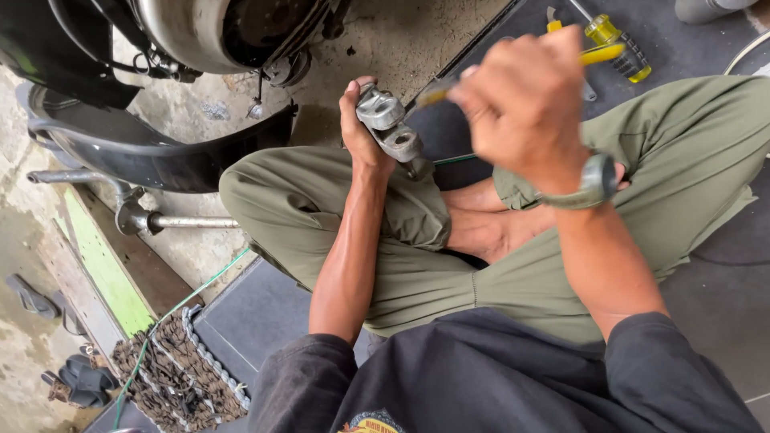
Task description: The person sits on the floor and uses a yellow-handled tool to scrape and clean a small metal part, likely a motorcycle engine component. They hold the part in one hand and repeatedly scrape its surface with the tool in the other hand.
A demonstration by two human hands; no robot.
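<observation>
I sit cross-legged in olive trousers on a dark mat (257,313). My left hand (359,132) grips a grey metal brake-caliper-like part (390,124) held up above my left knee. My right hand (521,100), blurred and wearing a wrist watch, is closed around a yellow-handled tool (597,54) whose tip reaches toward the metal part. The tool's shaft is mostly hidden by my fingers.
A motorcycle's underside with exhaust (200,32) and black fender (152,156) sits at upper left, with a metal stand bar (176,220). A yellow screwdriver (618,44) lies on the mat at the top right. A woven doormat (172,373), green cord and sandals (80,381) lie lower left.
</observation>
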